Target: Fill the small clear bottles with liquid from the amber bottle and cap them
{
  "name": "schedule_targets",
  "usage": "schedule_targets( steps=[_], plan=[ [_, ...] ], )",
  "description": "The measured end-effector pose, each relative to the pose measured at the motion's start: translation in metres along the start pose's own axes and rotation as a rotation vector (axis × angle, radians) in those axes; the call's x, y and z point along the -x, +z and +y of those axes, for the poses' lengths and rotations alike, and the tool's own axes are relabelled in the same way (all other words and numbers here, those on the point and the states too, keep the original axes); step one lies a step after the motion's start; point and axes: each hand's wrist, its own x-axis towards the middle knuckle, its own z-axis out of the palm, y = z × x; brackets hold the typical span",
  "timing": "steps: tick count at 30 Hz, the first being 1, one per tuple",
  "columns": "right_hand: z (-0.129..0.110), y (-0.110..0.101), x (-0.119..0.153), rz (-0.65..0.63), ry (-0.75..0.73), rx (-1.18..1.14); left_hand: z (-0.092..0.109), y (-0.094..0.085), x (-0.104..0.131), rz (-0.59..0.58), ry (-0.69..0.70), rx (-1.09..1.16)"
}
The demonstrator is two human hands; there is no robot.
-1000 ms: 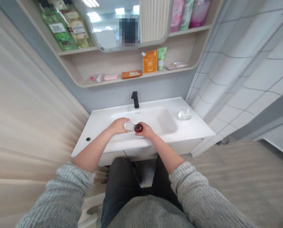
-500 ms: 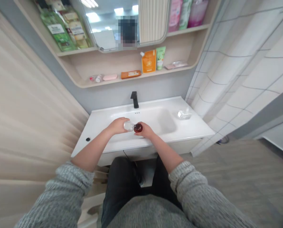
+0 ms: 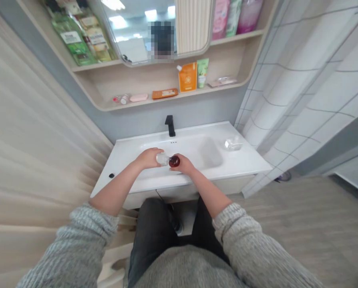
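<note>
Over the front part of the white sink (image 3: 210, 150), my left hand (image 3: 149, 158) is closed around a clear bottle (image 3: 162, 159). Just to its right, my right hand (image 3: 183, 164) grips a dark brown-red bottle (image 3: 174, 161). The two bottles meet neck to side, or very nearly; small dark parts between them are too small to make out. Behind both hands stands the black faucet (image 3: 170, 126). A clear item, like a small dish or box (image 3: 233, 144), rests on the counter's right side.
Above the sink, a wall shelf (image 3: 137, 105) holds an orange pouch (image 3: 188, 77), a green tube (image 3: 202, 73), a pink soap bar (image 3: 139, 97) and several bottles. A round black stopper (image 3: 111, 175) lies on the left counter. A curtain (image 3: 47, 132) hangs at the left.
</note>
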Motion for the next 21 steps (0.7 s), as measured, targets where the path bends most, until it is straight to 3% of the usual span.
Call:
schedule_targets(
  steps=[21],
  plan=[
    [-0.0049,-0.0022,0.0009,0.009,0.015,-0.017,0.0071,-0.0075,-0.002,-0.018,-0.016,-0.025]
  ],
)
